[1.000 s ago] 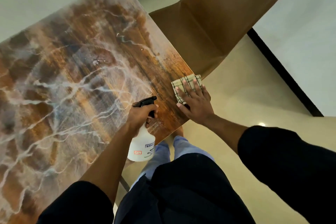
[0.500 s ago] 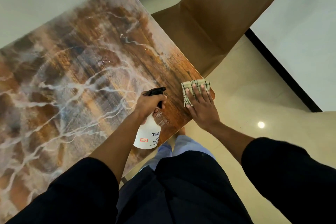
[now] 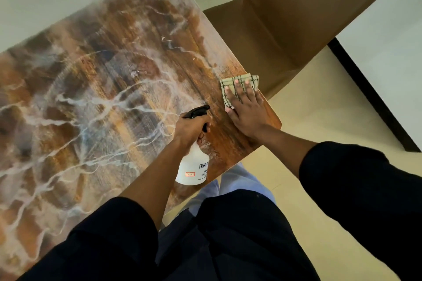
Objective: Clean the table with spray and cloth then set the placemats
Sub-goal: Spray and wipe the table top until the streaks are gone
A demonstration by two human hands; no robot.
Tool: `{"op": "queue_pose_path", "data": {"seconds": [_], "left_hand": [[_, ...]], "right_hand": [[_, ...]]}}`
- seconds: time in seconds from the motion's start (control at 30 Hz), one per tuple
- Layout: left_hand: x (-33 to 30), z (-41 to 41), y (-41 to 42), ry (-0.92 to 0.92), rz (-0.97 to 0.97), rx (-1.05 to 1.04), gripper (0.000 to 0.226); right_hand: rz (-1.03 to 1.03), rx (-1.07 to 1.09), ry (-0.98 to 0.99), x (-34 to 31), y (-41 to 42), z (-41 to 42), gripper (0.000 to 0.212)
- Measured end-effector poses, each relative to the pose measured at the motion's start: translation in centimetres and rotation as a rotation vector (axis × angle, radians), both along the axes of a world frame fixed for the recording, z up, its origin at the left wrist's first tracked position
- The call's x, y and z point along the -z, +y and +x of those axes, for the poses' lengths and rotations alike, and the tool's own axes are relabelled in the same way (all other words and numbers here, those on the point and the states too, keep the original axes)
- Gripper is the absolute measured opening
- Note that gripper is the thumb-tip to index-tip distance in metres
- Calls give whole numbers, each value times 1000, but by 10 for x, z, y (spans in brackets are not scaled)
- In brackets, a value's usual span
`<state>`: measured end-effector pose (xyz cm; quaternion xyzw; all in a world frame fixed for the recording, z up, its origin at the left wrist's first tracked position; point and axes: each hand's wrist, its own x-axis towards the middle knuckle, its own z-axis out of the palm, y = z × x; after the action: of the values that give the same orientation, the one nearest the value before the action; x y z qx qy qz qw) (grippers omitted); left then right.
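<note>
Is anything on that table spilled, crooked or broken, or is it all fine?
Nothing stands out. The right hand presses a checked cloth flat at the marbled table's corner, its far end overhanging the edge slightly. The left hand holds a white spray bottle. A few droplets by the bottle look like spray.

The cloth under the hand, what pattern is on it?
The cloth is pale beige with dark checked lines, seen in the head view.

Brown chair (image 3: 296,13) beside table corner; cream floor (image 3: 319,121), black strip (image 3: 370,91).
</note>
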<state>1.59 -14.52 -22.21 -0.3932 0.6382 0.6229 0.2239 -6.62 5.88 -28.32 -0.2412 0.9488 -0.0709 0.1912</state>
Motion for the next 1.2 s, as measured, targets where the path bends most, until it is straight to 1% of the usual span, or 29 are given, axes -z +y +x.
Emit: {"op": "queue_pose_path", "data": {"seconds": [0.1,0.2,0.33,0.43,0.5,0.63,0.83,0.93,1.03,1.2], "left_hand": [[3,-9,-4,7,-21,-14,18],[5,-19,-7,4,-34,-53,19],[6,-33,-5,-4,-28,-152,24],[8,-45,-7,-14,-12,-242,21],[8,-54,-10,-10,-10,-281,20],[12,-68,-18,-3,-29,-298,23],[12,-86,-25,11,-36,-394,22],[11,-94,-28,6,-43,-437,21],[10,-101,-32,19,-67,-455,19],[12,-110,-36,42,-91,-449,25]], "right_hand": [[-1,-40,-11,-3,-26,-28,66],[-38,-29,-20,-3,-34,-34,71],[-109,-73,3,0,-7,-11,60],[-87,-151,25,3,21,9,58],[-50,-198,20,5,27,8,59],[-35,-262,15,3,8,-30,59],[-35,-275,22,2,-76,-119,59],[-37,-296,36,4,-96,-140,60],[-72,-296,31,4,-81,-128,59],[-84,-287,30,4,-5,-64,61]]}}
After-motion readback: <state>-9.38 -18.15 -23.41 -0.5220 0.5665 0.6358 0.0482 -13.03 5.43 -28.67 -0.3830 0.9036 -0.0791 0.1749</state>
